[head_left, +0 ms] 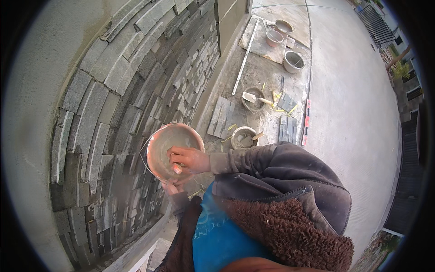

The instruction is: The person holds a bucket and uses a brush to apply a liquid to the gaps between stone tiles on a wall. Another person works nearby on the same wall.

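Note:
An orange bucket [152,152] with a wire handle is held up close to the stone-clad wall [113,109]. Its inside is coated with grey residue. My left hand [173,187] grips the bucket low at its near side, partly hidden by it. Inside the bucket's mouth is my right hand [189,159], fingers curled together. A small pale orange patch shows at its fingertips, and I cannot tell whether it is a held thing or the thumb.
Below on the ground stand a bucket with stone pieces [244,137], a mortar basin [254,109] with a trowel, and several buckets farther off. Stone panels [220,119] lie near the wall base. A red spirit level [306,122] and a long straight bar [246,56] lie nearby.

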The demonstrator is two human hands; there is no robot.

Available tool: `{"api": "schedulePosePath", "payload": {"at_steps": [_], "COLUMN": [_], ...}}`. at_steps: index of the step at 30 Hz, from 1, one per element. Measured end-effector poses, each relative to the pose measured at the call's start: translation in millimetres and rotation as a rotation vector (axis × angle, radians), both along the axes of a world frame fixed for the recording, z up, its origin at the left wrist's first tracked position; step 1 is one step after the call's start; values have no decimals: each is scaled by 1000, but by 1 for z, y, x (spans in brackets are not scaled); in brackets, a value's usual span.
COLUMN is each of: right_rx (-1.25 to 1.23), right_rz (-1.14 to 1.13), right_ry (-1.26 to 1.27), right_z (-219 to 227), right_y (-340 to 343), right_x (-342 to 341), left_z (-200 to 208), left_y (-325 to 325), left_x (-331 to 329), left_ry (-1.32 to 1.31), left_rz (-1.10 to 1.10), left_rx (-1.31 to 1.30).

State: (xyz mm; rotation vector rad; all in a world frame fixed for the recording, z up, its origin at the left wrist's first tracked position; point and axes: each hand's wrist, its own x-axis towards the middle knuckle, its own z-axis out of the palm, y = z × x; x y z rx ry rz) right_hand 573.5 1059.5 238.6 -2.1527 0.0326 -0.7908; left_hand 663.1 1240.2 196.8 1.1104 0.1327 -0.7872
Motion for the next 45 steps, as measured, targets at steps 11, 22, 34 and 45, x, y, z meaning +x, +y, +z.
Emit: {"api": "schedulePosePath", "payload": {"at_steps": [11,22,34,45], "right_rx": [85,118,1034,-95], "right_rz": [33,80,121,190], "right_ry": [251,-142,189,-885], "right_z": [-18,21,32,223], "right_y": [-14,-22,-32,-19], "right_x": [0,-5,16,164], "left_z": [-16,-23,-33,-31], "left_y": [1,9,27,53], "left_x": [4,-4,-16,-20], "left_ry": [10,-8,27,31], "left_rz": [8,178,342,387], "left_rx": [-18,-29,59,132]}}
